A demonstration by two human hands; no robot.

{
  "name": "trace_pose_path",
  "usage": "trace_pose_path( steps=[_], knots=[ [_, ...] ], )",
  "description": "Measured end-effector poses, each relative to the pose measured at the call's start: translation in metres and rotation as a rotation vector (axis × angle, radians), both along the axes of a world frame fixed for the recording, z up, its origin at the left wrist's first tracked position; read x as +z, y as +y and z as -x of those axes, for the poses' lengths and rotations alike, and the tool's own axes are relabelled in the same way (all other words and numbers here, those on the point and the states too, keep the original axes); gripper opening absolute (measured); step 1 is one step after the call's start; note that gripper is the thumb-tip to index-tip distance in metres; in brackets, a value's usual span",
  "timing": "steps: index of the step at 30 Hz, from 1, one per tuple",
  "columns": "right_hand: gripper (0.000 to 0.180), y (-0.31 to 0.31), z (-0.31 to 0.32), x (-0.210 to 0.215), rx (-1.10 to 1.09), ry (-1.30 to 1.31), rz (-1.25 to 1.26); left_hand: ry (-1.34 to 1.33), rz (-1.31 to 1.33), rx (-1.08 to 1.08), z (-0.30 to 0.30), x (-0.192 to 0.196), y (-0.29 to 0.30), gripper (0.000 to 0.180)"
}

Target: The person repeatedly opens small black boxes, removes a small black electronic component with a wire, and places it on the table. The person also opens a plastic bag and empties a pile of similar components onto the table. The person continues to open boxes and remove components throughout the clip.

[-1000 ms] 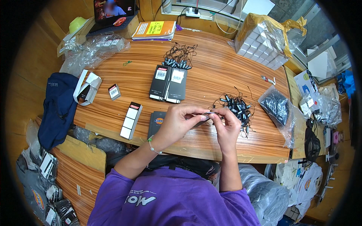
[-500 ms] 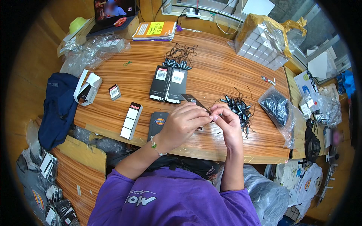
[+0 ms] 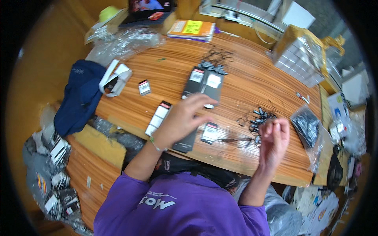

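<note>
My left hand [image 3: 183,118] hovers open over the wooden table [image 3: 244,78], fingers spread and pointing at two flat black packages [image 3: 204,84]. A dark flat package [image 3: 185,143] lies partly under its wrist. A small black package with a white label [image 3: 209,132] rests on the table between my hands. My right hand [image 3: 273,135] is curled shut beside a pile of short black cables [image 3: 260,117]. I cannot make out anything in its fingers. A thin dark cable [image 3: 235,139] lies just left of it.
A long white-and-black box [image 3: 157,118], a small labelled box [image 3: 144,87] and an opened white carton [image 3: 114,78] lie at left. A blue cap [image 3: 78,98] hangs off the left edge. More cables [image 3: 214,59] sit farther back, a plastic bag of parts [image 3: 307,128] at right, wrapped boxes [image 3: 301,55] at back right.
My hands were together working one small item near the front edge. They have parted: the left reached forward and opened, the right drew back to the cable pile, and a small package lies between them.
</note>
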State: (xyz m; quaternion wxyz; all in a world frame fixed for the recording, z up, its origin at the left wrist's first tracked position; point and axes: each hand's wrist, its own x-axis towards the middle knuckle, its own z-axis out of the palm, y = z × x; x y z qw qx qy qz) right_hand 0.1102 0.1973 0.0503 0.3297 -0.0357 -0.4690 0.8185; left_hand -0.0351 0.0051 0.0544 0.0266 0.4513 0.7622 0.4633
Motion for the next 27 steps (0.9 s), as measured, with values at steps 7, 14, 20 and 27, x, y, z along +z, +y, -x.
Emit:
trace_pose_path(
  steps=[7, 14, 20, 27],
  knots=[
    [0.021, -0.001, -0.012, -0.008, 0.003, -0.175, -0.137, -0.234, 0.315, 0.077, 0.072, -0.019, -0.102, 0.031],
    [0.023, 0.004, -0.011, -0.012, -0.001, -0.192, -0.126, -0.264, 0.427, 0.090, 0.083, -0.041, -0.106, 0.052],
    [0.025, 0.005, -0.010, -0.010, -0.014, -0.206, -0.149, -0.081, 0.318, 0.112, 0.079, -0.042, -0.107, 0.050],
    [0.019, 0.002, -0.009, -0.008, -0.008, -0.192, -0.188, -0.609, -0.058, 0.182, 0.064, -0.030, -0.111, 0.029]
  ],
)
